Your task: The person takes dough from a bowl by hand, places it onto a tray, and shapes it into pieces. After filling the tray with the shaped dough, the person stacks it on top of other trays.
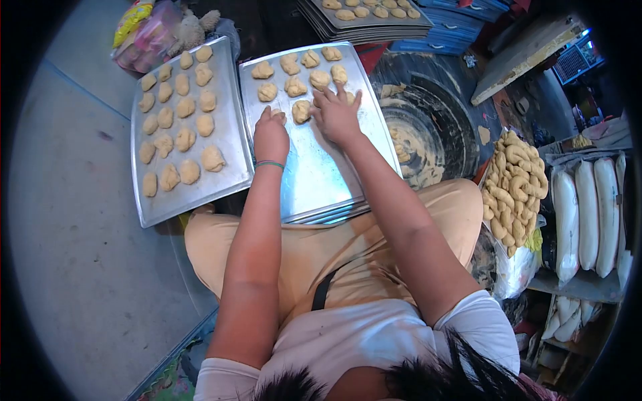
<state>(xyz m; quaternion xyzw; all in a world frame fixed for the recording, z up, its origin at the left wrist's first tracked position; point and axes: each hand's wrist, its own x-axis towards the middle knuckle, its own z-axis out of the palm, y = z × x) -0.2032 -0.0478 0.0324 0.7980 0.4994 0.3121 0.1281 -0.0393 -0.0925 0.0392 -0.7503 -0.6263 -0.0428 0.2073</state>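
Note:
A metal baking tray (pixel 304 180) lies before me, with rows of pale dough balls (pixel 295 87) on its far half. My left hand (pixel 271 139) is at the tray's left side, its fingers curled down around a dough ball (pixel 279 115) that they partly hide. My right hand (pixel 338 119) rests over the right part of the rows, fingers spread across dough balls partly covered by them. One lumpy dough ball (pixel 301 111) sits between my two hands. The tray's near half shows bare metal.
To the left is a second tray (pixel 224 180) full of dough balls. A round dark basin (pixel 455 127) with floury residue stands at right. Beyond it are a heap of twisted dough (pixel 515 187) and filled plastic bags (pixel 587 214). Stacked trays (pixel 374 28) are at the back.

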